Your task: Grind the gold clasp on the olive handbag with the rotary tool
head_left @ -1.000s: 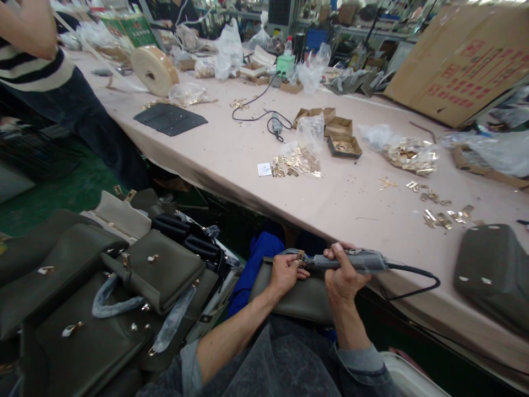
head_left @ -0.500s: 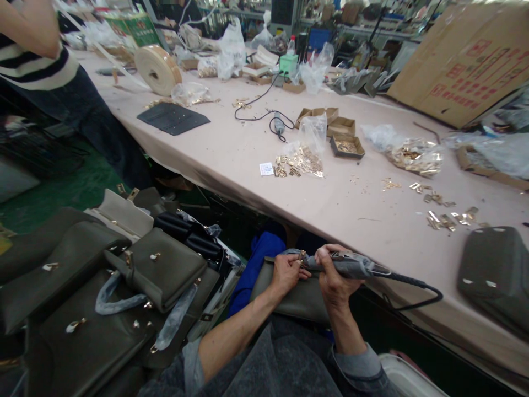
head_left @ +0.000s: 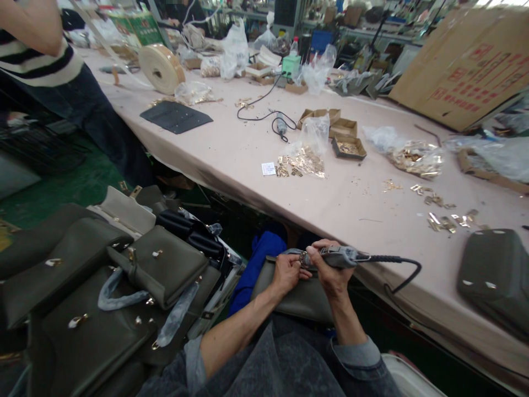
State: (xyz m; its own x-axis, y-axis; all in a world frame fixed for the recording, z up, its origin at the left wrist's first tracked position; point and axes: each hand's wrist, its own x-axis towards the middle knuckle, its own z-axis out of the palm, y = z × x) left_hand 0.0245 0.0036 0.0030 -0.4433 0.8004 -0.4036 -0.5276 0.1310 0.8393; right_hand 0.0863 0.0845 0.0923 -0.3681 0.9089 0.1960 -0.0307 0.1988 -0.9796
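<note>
An olive-green handbag lies across my lap at the table's edge. My left hand is closed, thumb and fingers pinching a small gold metal fitting at the bag's upper edge. Wrapped round a grey corded electric screwdriver is my right hand. The tool lies nearly level and its front end points left at the fitting; the tip is hidden by my fingers. A black cord runs from its back end to the right.
Several olive handbags are piled on my left. On the table are loose gold fittings, an open small box, a second corded tool and another olive bag. A person in a striped top stands at far left.
My right hand and the screwdriver have shifted left, closer to my left hand and the fitting. The left hand keeps its hold. The whole view has moved slightly.
</note>
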